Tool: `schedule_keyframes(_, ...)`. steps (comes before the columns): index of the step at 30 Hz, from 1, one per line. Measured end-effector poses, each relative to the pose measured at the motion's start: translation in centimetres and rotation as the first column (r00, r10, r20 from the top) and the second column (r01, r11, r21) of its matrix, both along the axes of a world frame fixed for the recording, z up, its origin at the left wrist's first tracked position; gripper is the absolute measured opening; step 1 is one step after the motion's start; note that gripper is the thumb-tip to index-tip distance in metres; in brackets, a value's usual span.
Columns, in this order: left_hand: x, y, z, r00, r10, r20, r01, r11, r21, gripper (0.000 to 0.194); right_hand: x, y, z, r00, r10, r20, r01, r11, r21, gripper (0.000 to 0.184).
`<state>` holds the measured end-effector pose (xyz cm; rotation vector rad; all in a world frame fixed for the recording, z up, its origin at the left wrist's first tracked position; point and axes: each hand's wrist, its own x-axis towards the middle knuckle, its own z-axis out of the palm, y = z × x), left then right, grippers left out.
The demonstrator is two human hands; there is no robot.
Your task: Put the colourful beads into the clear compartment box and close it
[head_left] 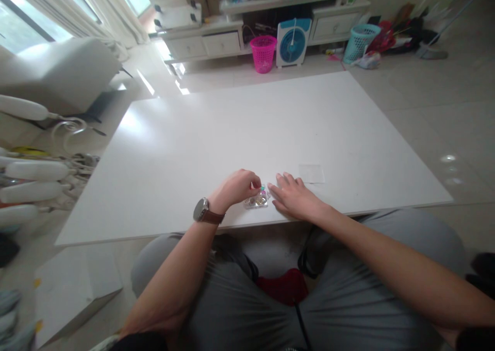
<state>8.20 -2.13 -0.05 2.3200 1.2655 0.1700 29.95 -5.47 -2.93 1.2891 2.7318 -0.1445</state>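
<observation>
One left hand (240, 185) is reaching, fingers curled, over a clear box (257, 207) at lower centre, head view; I cannot tell whether it's pinching anything; the right hand (293, 195) is resting, fingers spread; a clear sheet (311, 174) is lying rightward, uncovering seemingly done; ring-like pieces (260, 200) are lying inside, handling seemingly unfinished.

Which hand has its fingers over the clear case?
The left hand, the one with the wristwatch: its fingers curl over the clear case. The right hand is bare-wristed and lies spread on the white table beside the case.
</observation>
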Motion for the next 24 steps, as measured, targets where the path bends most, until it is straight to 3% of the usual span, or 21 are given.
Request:
schedule_keyframes(7,0.0,-0.06,-0.07,0.998,-0.03,-0.057,0.032,0.998,0.05,0.016,-0.12,0.03,0.11,1.0,0.001,0.005,-0.001,1.0,-0.01,0.049)
schedule_keyframes(24,0.07,0.0,-0.92,0.994,-0.076,-0.078,0.077,0.997,0.002,0.019,-0.05,0.03,0.11,1.0,-0.005,0.01,0.005,1.0,-0.006,0.048)
